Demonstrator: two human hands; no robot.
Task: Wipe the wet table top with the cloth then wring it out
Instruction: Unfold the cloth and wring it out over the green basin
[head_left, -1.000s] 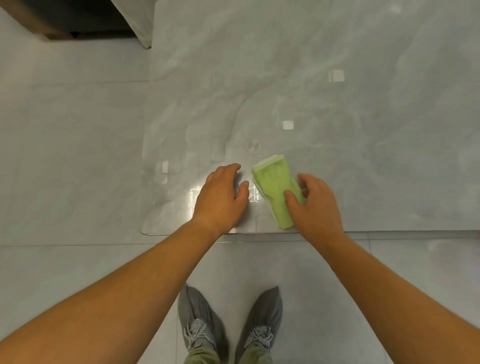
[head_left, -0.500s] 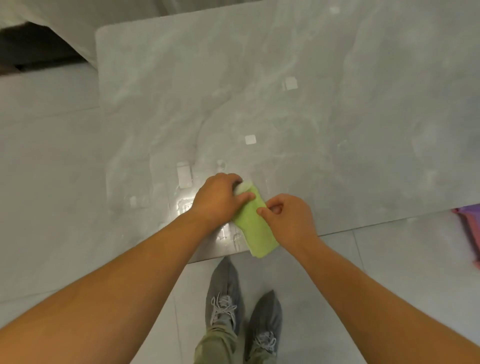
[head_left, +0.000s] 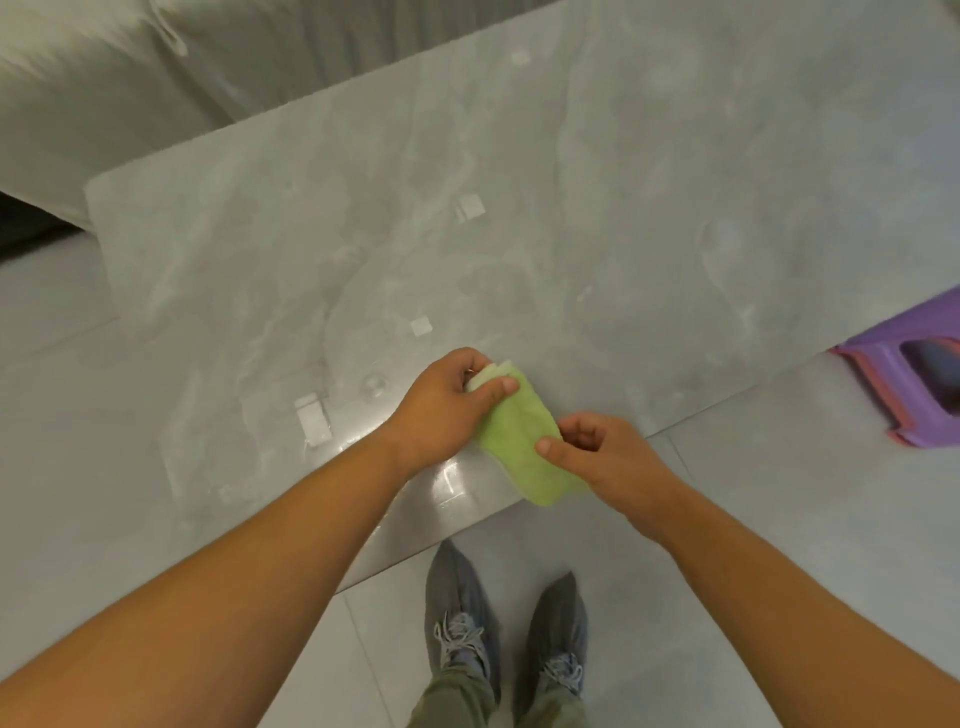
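- I see the green cloth (head_left: 519, 441), folded into a long narrow pad, held between both hands just above the near edge of the grey marbled counter (head_left: 571, 208).
- My left hand (head_left: 441, 410) is clenched around the far end of the cloth; its thumb lies across the top and the fingers (head_left: 470, 364) curl over the pale folded edge.
- My right hand (head_left: 608, 457) pinches the near half of the cloth, thumb on top and the other fingers bent beside it; the cloth's near tip sticks out past this hand and overhangs the counter's edge.
- The cloth runs on a slant, from far-left to near-right, between the two grips.
- A wet sheen (head_left: 447, 478) shows on the counter near its front edge, just beneath my left wrist, with bright square reflections (head_left: 421, 326) scattered farther out.
- Below the counter's edge I see two grey sneakers (head_left: 462, 608) on the pale tiled floor (head_left: 779, 493).
- A purple and pink plastic stool (head_left: 914, 384) stands on the floor at the right border, well apart from the hands.
- Pale draped fabric (head_left: 156, 67) fills the far-left corner, blurred.
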